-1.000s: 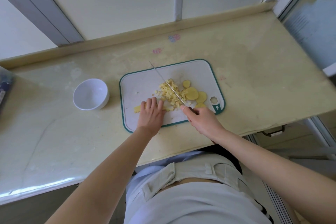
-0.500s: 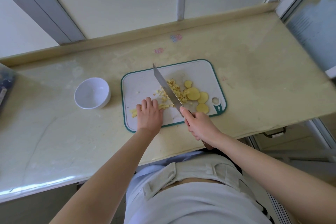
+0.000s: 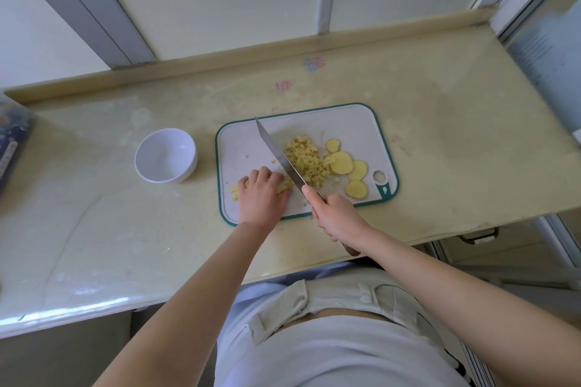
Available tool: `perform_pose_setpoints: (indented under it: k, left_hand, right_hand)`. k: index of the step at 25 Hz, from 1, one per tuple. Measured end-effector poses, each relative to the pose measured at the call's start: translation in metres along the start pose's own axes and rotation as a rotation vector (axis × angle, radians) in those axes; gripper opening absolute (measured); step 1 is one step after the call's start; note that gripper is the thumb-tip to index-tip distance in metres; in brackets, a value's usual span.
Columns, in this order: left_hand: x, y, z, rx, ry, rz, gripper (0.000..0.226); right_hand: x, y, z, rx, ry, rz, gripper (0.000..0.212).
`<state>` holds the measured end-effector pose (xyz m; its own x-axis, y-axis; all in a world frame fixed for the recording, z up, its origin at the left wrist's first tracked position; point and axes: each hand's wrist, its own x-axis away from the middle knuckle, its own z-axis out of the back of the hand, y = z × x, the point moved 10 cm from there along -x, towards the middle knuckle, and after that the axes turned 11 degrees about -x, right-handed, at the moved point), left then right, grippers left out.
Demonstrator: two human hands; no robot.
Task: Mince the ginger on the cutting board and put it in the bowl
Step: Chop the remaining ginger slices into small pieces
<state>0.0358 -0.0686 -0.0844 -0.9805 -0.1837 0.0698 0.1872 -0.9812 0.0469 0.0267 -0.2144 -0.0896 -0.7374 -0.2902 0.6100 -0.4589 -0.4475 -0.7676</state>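
A white cutting board (image 3: 352,122) with a green rim lies on the counter. A heap of chopped ginger (image 3: 306,162) sits at its middle, with several round ginger slices (image 3: 341,163) to the right. My right hand (image 3: 338,217) grips the handle of a knife (image 3: 279,155), whose blade slants across the board just left of the heap. My left hand (image 3: 261,198) rests with curled fingers on ginger strips (image 3: 234,190) at the board's near left. The white bowl (image 3: 166,155) stands empty left of the board.
The beige counter (image 3: 456,151) ends in a raised ledge at the back and a front edge close to my body. A dark blue packet (image 3: 12,141) lies at the far left edge. Window frames rise behind the counter.
The knife blade has shifted left from the middle of the chopped heap to its left side, next to my left hand. My left hand's fingers have curled in over the strips.
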Motion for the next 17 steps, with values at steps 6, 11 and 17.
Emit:
perform_pose_setpoints:
  k: [6, 11, 17]
  left_hand:
    - [0.001, 0.0, 0.003, 0.055, 0.1, 0.055, 0.016]
    - [0.005, -0.002, 0.003, 0.091, 0.121, 0.1, 0.011]
    - [0.004, -0.002, -0.001, 0.077, 0.078, 0.098, 0.02]
  right_hand:
    - [-0.005, 0.002, -0.002, 0.063, 0.012, -0.032, 0.059]
    - [-0.006, -0.005, -0.007, 0.198, 0.011, -0.024, 0.061]
    - [-0.016, -0.001, -0.005, 0.09, 0.002, -0.061, 0.059]
